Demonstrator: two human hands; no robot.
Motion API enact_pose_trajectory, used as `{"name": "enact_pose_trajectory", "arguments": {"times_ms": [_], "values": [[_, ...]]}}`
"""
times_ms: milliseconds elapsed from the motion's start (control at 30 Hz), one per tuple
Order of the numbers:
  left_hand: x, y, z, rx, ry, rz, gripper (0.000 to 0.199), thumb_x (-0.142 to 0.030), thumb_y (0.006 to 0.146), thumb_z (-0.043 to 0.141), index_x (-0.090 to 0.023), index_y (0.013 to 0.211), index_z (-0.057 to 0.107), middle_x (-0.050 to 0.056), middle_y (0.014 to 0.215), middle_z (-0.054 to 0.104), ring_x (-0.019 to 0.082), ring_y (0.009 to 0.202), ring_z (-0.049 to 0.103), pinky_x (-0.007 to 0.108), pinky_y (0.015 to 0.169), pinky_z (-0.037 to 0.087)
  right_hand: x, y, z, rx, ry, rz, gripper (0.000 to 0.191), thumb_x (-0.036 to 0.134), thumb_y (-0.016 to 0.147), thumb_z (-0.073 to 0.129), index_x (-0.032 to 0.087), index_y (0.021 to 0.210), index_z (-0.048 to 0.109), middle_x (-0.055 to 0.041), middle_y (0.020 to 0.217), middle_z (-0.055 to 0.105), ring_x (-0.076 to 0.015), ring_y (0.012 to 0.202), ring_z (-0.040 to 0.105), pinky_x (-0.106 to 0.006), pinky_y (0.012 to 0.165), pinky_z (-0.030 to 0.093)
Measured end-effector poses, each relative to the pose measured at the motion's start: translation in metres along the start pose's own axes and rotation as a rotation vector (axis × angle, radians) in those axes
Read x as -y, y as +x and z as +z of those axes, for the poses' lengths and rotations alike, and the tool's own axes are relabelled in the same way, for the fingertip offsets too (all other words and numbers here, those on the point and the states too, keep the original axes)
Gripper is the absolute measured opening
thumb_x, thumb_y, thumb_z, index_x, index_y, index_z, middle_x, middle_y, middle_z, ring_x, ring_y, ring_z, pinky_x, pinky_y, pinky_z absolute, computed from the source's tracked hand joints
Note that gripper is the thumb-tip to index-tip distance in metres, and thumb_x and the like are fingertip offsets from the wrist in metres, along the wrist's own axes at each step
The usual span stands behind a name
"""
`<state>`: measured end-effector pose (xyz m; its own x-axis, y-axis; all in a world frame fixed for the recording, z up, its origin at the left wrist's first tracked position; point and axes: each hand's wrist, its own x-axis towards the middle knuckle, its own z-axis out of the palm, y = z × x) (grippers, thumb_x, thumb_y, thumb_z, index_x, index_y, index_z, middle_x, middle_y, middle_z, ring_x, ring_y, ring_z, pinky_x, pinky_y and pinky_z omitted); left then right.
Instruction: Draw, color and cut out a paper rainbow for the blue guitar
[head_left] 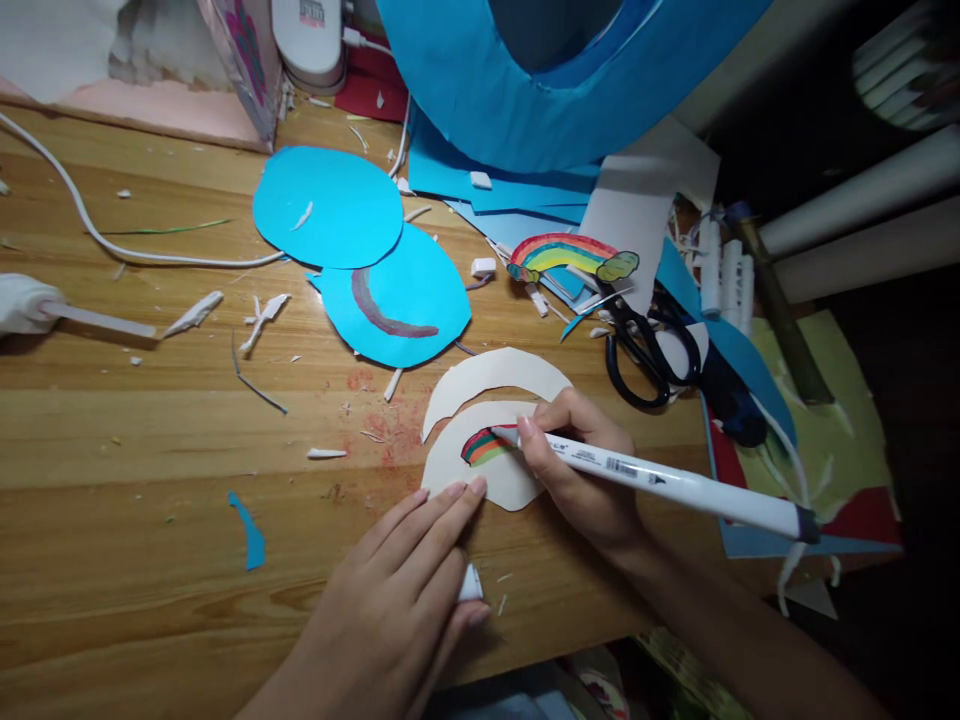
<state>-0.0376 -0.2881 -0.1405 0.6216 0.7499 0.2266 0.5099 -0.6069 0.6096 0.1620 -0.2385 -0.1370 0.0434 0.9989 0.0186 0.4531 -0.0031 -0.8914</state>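
A white marker [667,478] with a grey end is gripped in my right hand [585,465], its tip touching the red band of a small striped rainbow drawing [487,448]. That drawing is on a cream paper cutout [517,492], flat on the table. My left hand [401,580] lies with fingers stretched out, fingertips on the paper's lower left edge. A white marker cap [470,584] shows beside its thumb, partly hidden; whether the hand grips it I cannot tell. Just above the cutout lies a curved strip of cream paper [495,372].
Blue paper ovals [328,207] lie up left, one with a dark curved stroke. Black-handled scissors [637,350] and a coloured rainbow cutout [574,252] are at the right. A glue gun [30,303] sits at the left. Scraps litter the wooden table [150,440]; a large blue ring [450,90] stands behind.
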Motion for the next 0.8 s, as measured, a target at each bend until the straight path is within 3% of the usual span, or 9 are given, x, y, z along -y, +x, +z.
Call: {"name": "enact_pose_trajectory", "arguments": {"times_ms": [233, 367, 533, 667, 800], "values": [[0.001, -0.003, 0.002, 0.005, -0.014, -0.005, 0.027, -0.028, 0.096, 0.042, -0.014, 0.108, 0.061, 0.005, 0.143, 0.046, 0.016, 0.13, 0.042, 0.03, 0.111, 0.033, -0.002, 0.0, -0.003, -0.037, 0.047, 0.016, 0.027, 0.027, 0.084, 0.061, 0.021, 0.063, 0.045, 0.006, 0.055, 0.044, -0.0105, 0.05, 0.04, -0.024, 0.048, 0.031], [0.001, 0.003, -0.006, 0.007, 0.013, 0.012, 0.023, -0.027, 0.095, 0.044, -0.014, 0.098, 0.063, 0.007, 0.138, 0.052, 0.017, 0.125, 0.048, 0.03, 0.108, 0.037, -0.004, 0.009, -0.011, -0.093, 0.17, 0.071, 0.029, 0.03, 0.086, 0.06, 0.021, 0.063, 0.044, 0.007, 0.051, 0.043, -0.0093, 0.046, 0.039, -0.023, 0.046, 0.03], [-0.012, 0.019, -0.003, -0.016, 0.049, 0.028, 0.02, -0.026, 0.093, 0.047, -0.015, 0.088, 0.063, 0.009, 0.132, 0.057, 0.02, 0.121, 0.053, 0.035, 0.103, 0.045, -0.004, 0.013, -0.021, 0.063, 0.291, 0.194, 0.028, 0.035, 0.086, 0.059, 0.02, 0.067, 0.045, 0.0083, 0.046, 0.046, -0.0074, 0.04, 0.036, -0.02, 0.039, 0.026], [-0.025, 0.026, 0.014, -0.043, 0.043, 0.082, 0.029, -0.027, 0.096, 0.04, -0.01, 0.099, 0.063, 0.013, 0.133, 0.056, 0.024, 0.126, 0.049, 0.037, 0.1, 0.049, 0.0, 0.002, -0.022, 0.157, 0.389, 0.319, 0.027, 0.04, 0.088, 0.056, 0.02, 0.072, 0.046, 0.0087, 0.048, 0.046, -0.0069, 0.04, 0.035, -0.018, 0.039, 0.027], [-0.026, 0.025, 0.017, 0.031, 0.059, 0.076, 0.03, -0.025, 0.096, 0.041, -0.007, 0.107, 0.062, 0.014, 0.134, 0.055, 0.024, 0.125, 0.05, 0.036, 0.099, 0.05, 0.003, 0.001, -0.024, 0.231, 0.361, 0.265, 0.026, 0.037, 0.084, 0.061, 0.02, 0.071, 0.047, 0.0071, 0.054, 0.047, -0.0077, 0.045, 0.038, -0.019, 0.042, 0.029]]}}
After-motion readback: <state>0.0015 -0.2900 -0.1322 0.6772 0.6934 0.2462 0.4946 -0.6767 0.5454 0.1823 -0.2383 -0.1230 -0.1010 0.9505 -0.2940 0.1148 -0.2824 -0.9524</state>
